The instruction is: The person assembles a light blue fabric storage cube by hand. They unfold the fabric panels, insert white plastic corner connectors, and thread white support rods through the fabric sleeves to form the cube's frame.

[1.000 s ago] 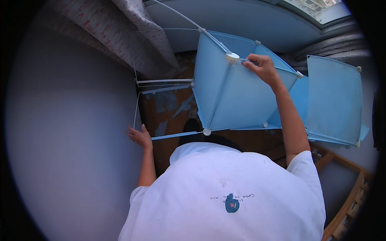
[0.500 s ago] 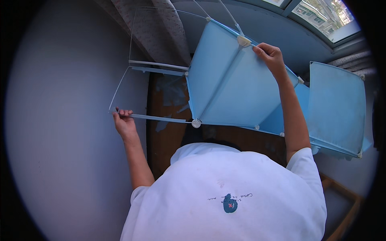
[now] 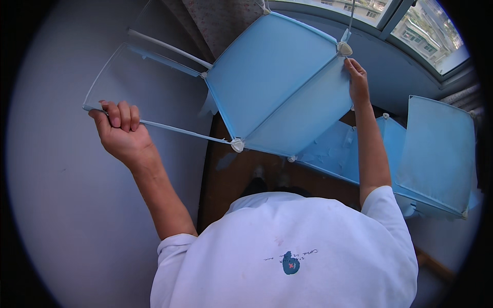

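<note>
A light-blue panel unit (image 3: pixel 272 77), like a modular storage rack, hangs tilted between my hands, with white corner connectors (image 3: pixel 237 145) at its joints. My left hand (image 3: pixel 121 126) is closed around the outer end of a thin wire frame (image 3: pixel 102 66) that sticks out from the unit's left side. Strips of blue sheet (image 3: pixel 169 61) cling to that frame's bars. My right hand (image 3: pixel 358 77) pinches the panel's right edge just below another white connector (image 3: pixel 344 49). The far upper end of the unit runs out of view.
On the right stand more blue panels (image 3: pixel 436 149) joined to a low section (image 3: pixel 328 149) with torn pieces in it. A grey wall (image 3: pixel 61 179) rises at the left. Behind are a patterned curtain (image 3: pixel 205 25) and a window (image 3: pixel 426 41). Brown floor (image 3: pixel 226 174) shows below.
The unit has been lifted and tilted, its left wire frame swinging up and outward. My left hand has moved left and up; my right hand has shifted slightly right. More of the low section shows.
</note>
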